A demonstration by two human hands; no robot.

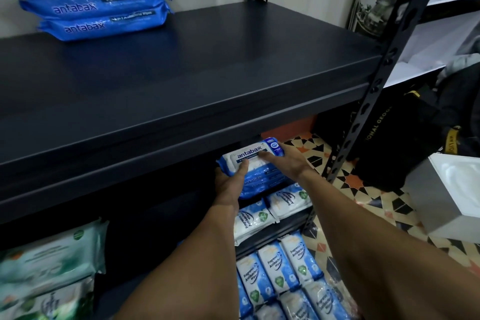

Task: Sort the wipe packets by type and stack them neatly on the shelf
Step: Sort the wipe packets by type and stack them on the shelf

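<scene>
Both hands hold the blue packets (255,179) endwise
The left hand (228,186) pinches one end, the right hand (288,163) grips the other; the matching stack (96,5) sits up-left (left hand nearer).

Blue antabax packets (98,5) on top shelf (207,60): two, stacked.
Held antabax packets (253,161): at least three, lower ones partly hidden.
Fragrance-free packets (275,265): two on the middle level, at least six below, some cut off.
Green packets (52,249): two in view.
Hands: two, left hand (228,187) and right hand (285,163).
Black bag (389,138): one.
White box (452,189): one.
</scene>
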